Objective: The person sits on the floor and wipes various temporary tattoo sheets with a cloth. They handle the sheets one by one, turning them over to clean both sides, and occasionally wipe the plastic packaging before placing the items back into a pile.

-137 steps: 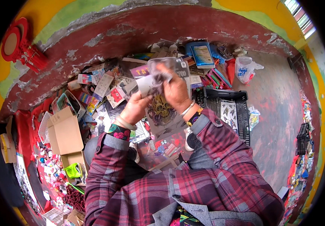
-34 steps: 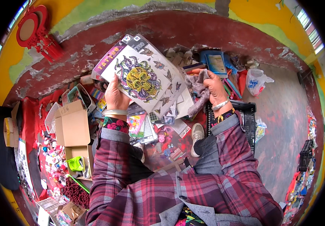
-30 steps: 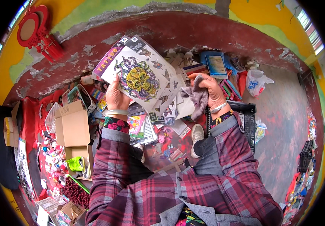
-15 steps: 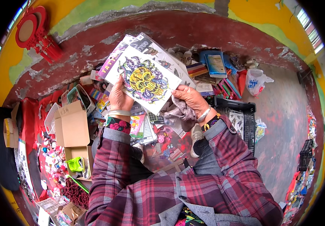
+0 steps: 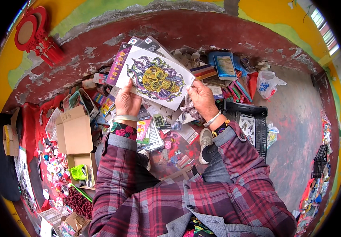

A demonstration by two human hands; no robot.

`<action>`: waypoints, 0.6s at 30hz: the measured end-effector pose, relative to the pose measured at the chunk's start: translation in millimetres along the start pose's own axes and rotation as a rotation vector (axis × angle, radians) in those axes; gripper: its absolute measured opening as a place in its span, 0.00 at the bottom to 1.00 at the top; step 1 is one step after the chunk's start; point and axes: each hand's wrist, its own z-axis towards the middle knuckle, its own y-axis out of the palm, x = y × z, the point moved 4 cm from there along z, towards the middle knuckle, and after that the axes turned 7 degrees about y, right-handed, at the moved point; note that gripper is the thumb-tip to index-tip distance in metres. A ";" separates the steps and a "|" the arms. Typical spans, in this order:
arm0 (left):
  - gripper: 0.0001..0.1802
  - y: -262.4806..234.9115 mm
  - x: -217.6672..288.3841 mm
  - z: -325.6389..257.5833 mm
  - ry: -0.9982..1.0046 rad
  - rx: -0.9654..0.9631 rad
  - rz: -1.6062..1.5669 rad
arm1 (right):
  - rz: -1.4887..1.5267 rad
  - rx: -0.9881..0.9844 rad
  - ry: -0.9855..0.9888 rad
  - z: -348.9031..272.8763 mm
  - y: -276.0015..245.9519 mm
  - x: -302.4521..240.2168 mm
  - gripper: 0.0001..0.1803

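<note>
In front of me my left hand [image 5: 128, 102] and my right hand [image 5: 203, 98] hold a white temporary tattoo sheet [image 5: 125, 75] with a yellow skull and purple tentacles. The left fingers grip its lower left edge, thumb on top. My right hand pinches the right edge. A purple strip with lettering runs down the sheet's left end. More sheets with dark headers [image 5: 160, 47] stick out behind it; whether I hold these too is partly hidden. A crumpled greyish-purple cloth [image 5: 190, 110] shows beside my right hand; I cannot tell if the fingers touch it.
Printed sheets and small packs lie heaped below my hands. A black crate [image 5: 261, 118] stands right, near a white plastic bag [image 5: 268, 85]. On the left are an open cardboard box [image 5: 74, 130] and a white basket [image 5: 54, 124]. A peeling wall [image 5: 202, 29] curves behind.
The skull sheet has turned clockwise slightly and shifted right, uncovering more of its purple strip. My right hand has moved up a little along its edge.
</note>
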 end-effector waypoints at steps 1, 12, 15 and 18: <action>0.15 1.7 0.4 -0.8 -0.004 -0.003 -0.010 | 0.027 -0.020 0.012 1.2 0.1 -0.4 0.08; 0.16 -13.4 -6.1 5.7 -0.074 -0.079 0.146 | -0.066 -0.275 0.074 -0.6 -25.8 -31.5 0.10; 0.22 -9.3 -8.6 5.2 -0.101 -0.163 0.215 | -0.131 0.000 0.094 -9.3 -93.8 -72.2 0.11; 0.25 -2.9 -5.1 2.7 -0.070 -0.189 0.243 | -0.212 0.399 0.083 -38.9 -193.1 -57.6 0.22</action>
